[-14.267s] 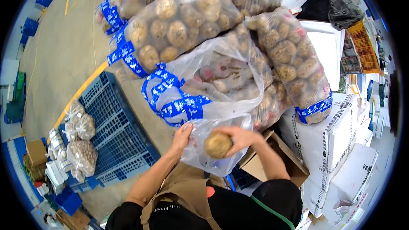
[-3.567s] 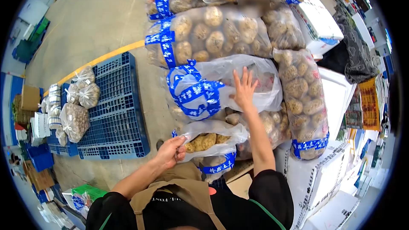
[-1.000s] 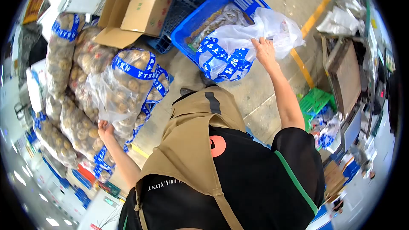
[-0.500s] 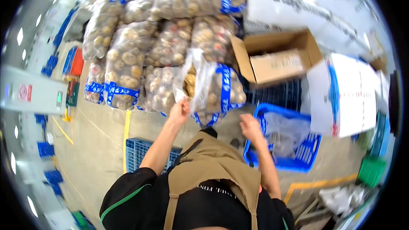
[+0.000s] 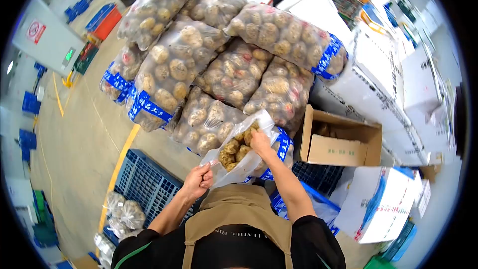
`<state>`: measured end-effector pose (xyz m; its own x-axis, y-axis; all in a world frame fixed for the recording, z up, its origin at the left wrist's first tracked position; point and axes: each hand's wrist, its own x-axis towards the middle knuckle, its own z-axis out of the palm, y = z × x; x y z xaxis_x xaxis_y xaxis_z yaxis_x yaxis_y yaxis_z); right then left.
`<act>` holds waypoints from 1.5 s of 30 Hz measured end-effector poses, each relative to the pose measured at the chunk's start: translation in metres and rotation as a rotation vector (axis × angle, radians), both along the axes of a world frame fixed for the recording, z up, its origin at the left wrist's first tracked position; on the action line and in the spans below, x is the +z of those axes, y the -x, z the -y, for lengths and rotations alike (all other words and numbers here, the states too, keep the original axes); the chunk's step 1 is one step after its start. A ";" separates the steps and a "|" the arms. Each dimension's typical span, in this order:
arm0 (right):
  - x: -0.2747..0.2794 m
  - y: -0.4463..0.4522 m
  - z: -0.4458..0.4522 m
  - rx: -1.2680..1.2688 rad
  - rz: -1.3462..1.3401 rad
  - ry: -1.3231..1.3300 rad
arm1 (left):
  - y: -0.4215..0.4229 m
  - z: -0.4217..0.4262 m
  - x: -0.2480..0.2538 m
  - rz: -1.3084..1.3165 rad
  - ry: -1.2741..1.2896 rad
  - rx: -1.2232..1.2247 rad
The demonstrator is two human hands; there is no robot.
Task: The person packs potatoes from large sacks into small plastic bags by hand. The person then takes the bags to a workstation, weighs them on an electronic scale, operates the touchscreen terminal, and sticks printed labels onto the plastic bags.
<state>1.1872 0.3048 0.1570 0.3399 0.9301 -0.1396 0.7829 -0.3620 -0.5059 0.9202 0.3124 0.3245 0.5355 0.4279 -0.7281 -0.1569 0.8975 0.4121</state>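
- Since it's all head view, start with the grip.
- Left hand: fingers closed, pinching the near-left edge of the clear plastic bag. Right hand: at the bag's far end, fingers bent against the potatoes. Can't tell if it grips one or only touches.
- Bag location?
- Just ahead of the apron, between both hands, mouth spread toward the camera, potatoes showing inside. Sits at the near edge of the sack pile, blue tape just right of it.
- Around it?
- Filled potato sacks behind, overlapping; one long sack lies across the top on the right. Cardboard box, flaps open, right of the right hand. White box nearer the wearer, same side. Blue pallet on the floor, left; tied clear bags by its near end.
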 end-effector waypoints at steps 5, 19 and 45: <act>0.027 -0.084 -0.007 0.040 0.297 0.119 | -0.017 0.010 0.008 -0.050 0.004 0.266; 0.194 -0.161 -0.050 0.034 0.285 -0.128 | -0.060 -0.039 0.076 0.056 -0.307 0.409; 0.075 0.106 -0.630 0.451 0.249 -0.263 | 0.001 -0.117 -0.049 0.213 0.006 0.092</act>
